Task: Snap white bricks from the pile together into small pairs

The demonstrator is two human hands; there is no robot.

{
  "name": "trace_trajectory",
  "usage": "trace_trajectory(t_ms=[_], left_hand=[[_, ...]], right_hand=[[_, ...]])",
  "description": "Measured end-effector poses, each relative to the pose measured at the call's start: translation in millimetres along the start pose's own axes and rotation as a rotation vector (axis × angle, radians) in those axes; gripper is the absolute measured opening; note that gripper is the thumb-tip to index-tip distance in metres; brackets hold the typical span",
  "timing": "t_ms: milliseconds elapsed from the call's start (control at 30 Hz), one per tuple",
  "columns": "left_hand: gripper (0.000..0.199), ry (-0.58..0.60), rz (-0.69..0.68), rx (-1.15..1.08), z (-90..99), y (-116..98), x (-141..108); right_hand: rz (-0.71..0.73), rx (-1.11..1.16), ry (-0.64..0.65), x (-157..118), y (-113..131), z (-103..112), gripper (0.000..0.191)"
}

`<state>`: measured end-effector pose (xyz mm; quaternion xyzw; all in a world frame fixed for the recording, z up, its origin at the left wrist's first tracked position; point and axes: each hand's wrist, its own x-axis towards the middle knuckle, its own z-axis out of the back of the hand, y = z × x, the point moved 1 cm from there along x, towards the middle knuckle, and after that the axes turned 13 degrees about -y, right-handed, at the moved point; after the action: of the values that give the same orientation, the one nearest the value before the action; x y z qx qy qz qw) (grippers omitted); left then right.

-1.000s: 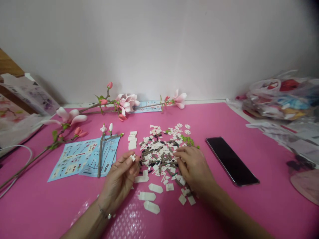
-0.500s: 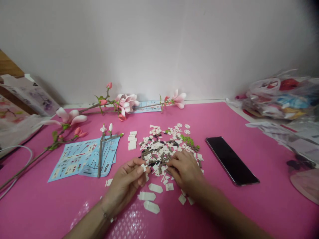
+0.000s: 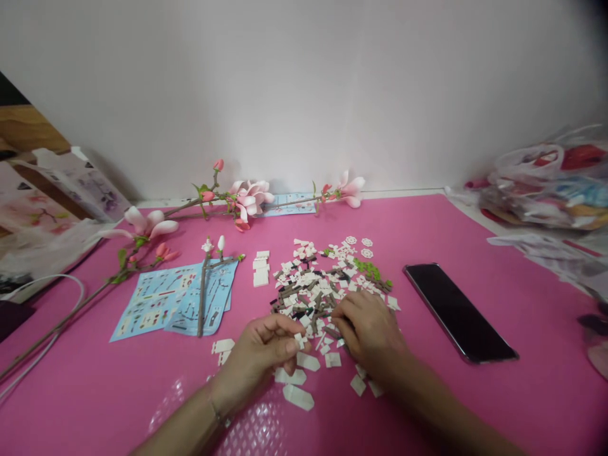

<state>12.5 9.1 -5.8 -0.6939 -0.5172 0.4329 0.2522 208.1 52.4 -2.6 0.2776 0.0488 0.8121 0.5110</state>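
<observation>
Between thumb and fingers, my left hand pinches a small white piece over the near left edge of a pile. My right hand rests at the pile's right side with fingers curled down; whatever lies under its fingertips is hidden. The pile mixes white, grey-brown and black small parts, with green pieces at its back right. Several long white plates lie in front, close to my left hand. Stacked white plates sit left of the pile.
A black phone lies at right. Blue instruction sheets with a small built branch are at left. Flower branches lie along the back and left. Plastic bags fill the right corner; bubble wrap lies in front.
The view has shifted left, so the table things appear further right. My left hand has come slightly lower and nearer the long white plates, still pinching the white piece. My right hand stays at the pile.
</observation>
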Motion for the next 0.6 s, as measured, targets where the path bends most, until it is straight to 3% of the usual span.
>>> trace_trajectory(t_ms=[367, 600], left_hand=[[0.009, 0.032, -0.032, 0.057, 4.5, 2.0, 1.4], [0.013, -0.024, -0.041, 0.109, 3.8, -0.4, 0.3]], right_hand=[[0.001, 0.015, -0.02, -1.3, -3.0, -2.1, 0.012], [-0.088, 0.369, -0.07, -4.7, 4.0, 4.0, 0.01]])
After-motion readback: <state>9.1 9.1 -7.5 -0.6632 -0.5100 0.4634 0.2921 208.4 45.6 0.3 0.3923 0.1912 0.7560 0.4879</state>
